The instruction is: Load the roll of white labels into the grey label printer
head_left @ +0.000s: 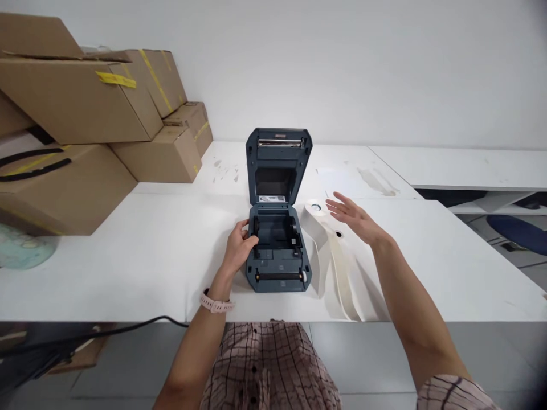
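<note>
A dark blue-grey label printer [277, 250] stands on the white table [149, 262] with its lid [277, 165] swung up and its roll bay bare. My left hand [239, 247] rests on the printer's left side wall, fingers curled over its edge. My right hand [352, 216] hovers open, palm down, just right of the printer. Under and beside it lies a white label roll [316, 208], and its paper strip [337, 273] trails toward the table's front edge. A pink watch [216, 304] sits on my left wrist.
Several cardboard boxes [85, 125] are stacked at the back left of the table. A pale green round object [21, 250] sits at the far left edge. A black cable [106, 333] hangs below the front edge. A second white table [470, 168] and a blue chair [519, 233] stand at right.
</note>
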A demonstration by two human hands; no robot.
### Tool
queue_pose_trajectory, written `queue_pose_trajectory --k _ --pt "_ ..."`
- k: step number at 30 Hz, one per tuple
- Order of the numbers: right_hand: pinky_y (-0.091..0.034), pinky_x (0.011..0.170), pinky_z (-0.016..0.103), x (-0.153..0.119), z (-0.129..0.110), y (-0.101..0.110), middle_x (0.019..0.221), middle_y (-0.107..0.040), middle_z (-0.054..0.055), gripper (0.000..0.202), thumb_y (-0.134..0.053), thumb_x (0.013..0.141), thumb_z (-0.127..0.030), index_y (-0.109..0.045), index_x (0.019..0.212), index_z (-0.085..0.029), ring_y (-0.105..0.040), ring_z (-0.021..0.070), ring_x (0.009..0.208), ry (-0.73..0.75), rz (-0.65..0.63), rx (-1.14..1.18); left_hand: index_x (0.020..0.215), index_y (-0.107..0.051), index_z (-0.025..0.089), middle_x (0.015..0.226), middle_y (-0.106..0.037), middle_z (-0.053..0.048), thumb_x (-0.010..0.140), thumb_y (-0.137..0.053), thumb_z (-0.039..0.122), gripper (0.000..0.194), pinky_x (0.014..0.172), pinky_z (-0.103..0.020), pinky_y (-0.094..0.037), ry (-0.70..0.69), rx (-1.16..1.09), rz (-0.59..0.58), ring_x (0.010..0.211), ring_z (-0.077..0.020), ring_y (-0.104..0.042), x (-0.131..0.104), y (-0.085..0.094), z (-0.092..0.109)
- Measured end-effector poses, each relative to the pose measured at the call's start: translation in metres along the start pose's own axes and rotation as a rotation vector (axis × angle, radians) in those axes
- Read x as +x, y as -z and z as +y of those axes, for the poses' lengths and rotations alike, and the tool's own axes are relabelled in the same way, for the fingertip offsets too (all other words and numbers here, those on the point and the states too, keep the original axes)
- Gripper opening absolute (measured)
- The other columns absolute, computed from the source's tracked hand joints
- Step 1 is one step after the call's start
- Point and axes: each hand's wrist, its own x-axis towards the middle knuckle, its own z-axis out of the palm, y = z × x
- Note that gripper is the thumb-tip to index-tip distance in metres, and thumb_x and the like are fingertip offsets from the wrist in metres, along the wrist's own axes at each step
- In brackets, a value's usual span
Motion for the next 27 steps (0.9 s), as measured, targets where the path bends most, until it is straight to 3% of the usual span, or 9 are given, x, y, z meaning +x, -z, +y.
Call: queue_pose_trajectory --k 3,6,8,11,16,18,22,25,27 --pt "-0.039 0.122 0.051 -0.032 0.007 0.011 0.158 -0.055 0.010 0.070 -0.077 0.086 -0.042 -0.050 0.150 -0.035 -0.052 0.0284 0.146 0.004 -0.034 0.052 0.133 -0.058 0.016 0.071 -0.064 0.001 0.070 -0.061 0.023 0.064 0.056 -0.026 -0.041 -0.001 0.009 0.004 0.062 -0.0161 -0.057 -0.001 0.000 0.001" --pt "-0.056 0.102 0.046 -0.050 0.010 -0.003 0.149 -0.062 0.011 0.072 -0.080 0.084 -0.041 -0.051 0.149 -0.033 -0.070 0.0262 0.117 -0.084 -0.150 -0.016 0.133 -0.058 0.015 0.069 -0.062 0.002 0.069 -0.062 0.023 0.065 0.056 -0.026 -0.040 -0.001 0.033 0.013 0.061 -0.0156 -0.055 -0.001 0.000 0.002" --pt "-0.060 0.086 0.042 -0.053 0.008 -0.018 0.129 -0.073 0.011 0.066 -0.080 0.083 -0.046 -0.059 0.142 -0.027 -0.074 0.0237 0.093 -0.120 -0.211 -0.073 0.134 -0.058 0.015 0.068 -0.060 0.003 0.069 -0.062 0.023 0.065 0.056 -0.026 -0.039 -0.006 0.034 0.016 0.060 -0.0154 -0.054 0.000 -0.001 0.001" --pt "-0.058 0.080 0.041 -0.055 0.000 -0.025 0.100 -0.076 0.008 0.054 -0.080 0.080 -0.053 -0.069 0.122 -0.020 -0.072 0.0243 0.086 -0.108 -0.306 -0.118 0.134 -0.058 0.015 0.068 -0.060 0.003 0.069 -0.062 0.023 0.066 0.055 -0.026 -0.039 -0.010 0.026 0.023 0.060 -0.0154 -0.054 0.000 -0.001 0.000" --pt "-0.054 0.067 0.045 -0.058 -0.034 -0.004 0.057 -0.061 -0.001 0.066 -0.075 0.066 -0.077 -0.070 0.112 -0.031 -0.058 0.0217 0.052 0.256 -0.236 0.062 0.135 -0.058 0.016 0.071 -0.063 0.001 0.071 -0.062 0.022 0.065 0.057 -0.026 -0.041 -0.006 0.019 0.011 0.062 -0.0159 -0.056 0.000 0.000 -0.002" --pt "-0.052 0.061 0.042 -0.052 -0.061 -0.011 0.051 -0.055 -0.004 0.069 -0.071 0.065 -0.082 -0.069 0.115 -0.036 -0.054 0.0194 0.045 0.363 -0.372 0.099 0.136 -0.058 0.016 0.072 -0.063 0.001 0.071 -0.062 0.023 0.065 0.058 -0.026 -0.041 -0.013 0.023 0.010 0.063 -0.0161 -0.057 0.000 0.000 -0.003" --pt "-0.054 0.073 0.037 -0.024 -0.113 -0.070 0.097 -0.076 0.007 0.063 -0.063 0.090 -0.065 -0.059 0.141 -0.029 -0.071 0.0229 0.081 0.321 -0.650 -0.201 0.134 -0.060 0.016 0.072 -0.063 0.001 0.070 -0.065 0.023 0.065 0.062 -0.028 -0.044 -0.021 0.012 0.031 0.064 -0.0171 -0.057 0.000 0.000 -0.003" --pt "-0.053 0.094 0.045 -0.001 -0.125 -0.122 0.138 -0.067 0.014 0.055 -0.053 0.101 -0.048 -0.053 0.149 -0.023 -0.067 0.0314 0.117 0.244 -0.567 -0.626 0.133 -0.060 0.016 0.072 -0.063 0.001 0.069 -0.066 0.023 0.065 0.063 -0.029 -0.044 -0.012 0.003 0.027 0.064 -0.0177 -0.058 0.000 0.000 -0.002" --pt "-0.048 0.104 0.052 0.010 -0.117 -0.145 0.147 -0.062 0.015 0.050 -0.050 0.101 -0.038 -0.054 0.148 -0.022 -0.063 0.0351 0.127 0.268 -0.538 -0.814 0.133 -0.059 0.017 0.072 -0.063 0.001 0.070 -0.065 0.023 0.064 0.062 -0.029 -0.043 -0.014 0.011 0.018 0.063 -0.0176 -0.058 -0.001 0.001 -0.002"
